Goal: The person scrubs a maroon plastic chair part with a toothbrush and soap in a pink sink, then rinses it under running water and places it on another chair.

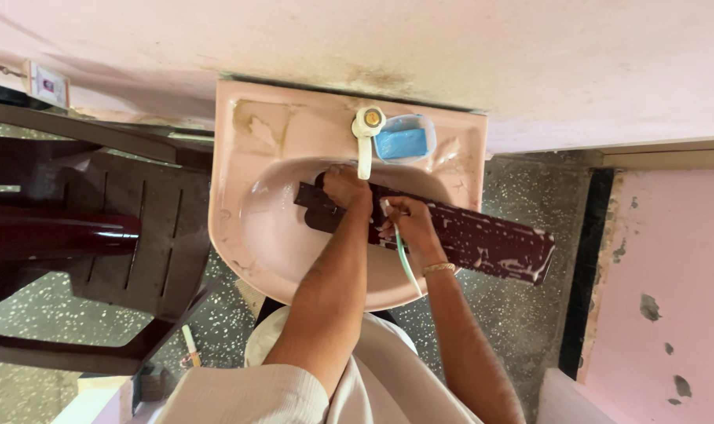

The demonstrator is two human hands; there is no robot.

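A pink wall [451,47] filled the far side of the scene, stained dark just above the basin. Below it lay a speckled grey floor [522,314], and at the left stood a dark brown plastic chair [129,235], near the basin but not touching it as far as could be seen.

A pink wash basin [239,157] was fixed against the wall in the middle. A long dark maroon panel [483,239], smeared with white lather, lay slantwise across the basin: its left end sat inside the bowl under the tap, and its right end jutted well out past the basin's right rim.

The left hand [345,188] rested on the panel's left part, fingers closed over its far edge, a grip holding the panel itself. The right hand [408,224] lay just beside it on the panel, its grip narrow and closed around a toothbrush with a pale green handle [404,259]; the brush head pressed on the panel's surface while the handle pointed back toward the person.

A white tap [366,137] stood on the basin's far ledge, its spout reaching over the left hand. Just right of the tap a blue soap bar [402,144] lay in a clear dish. A thin gold bangle [439,268] circled the right wrist.
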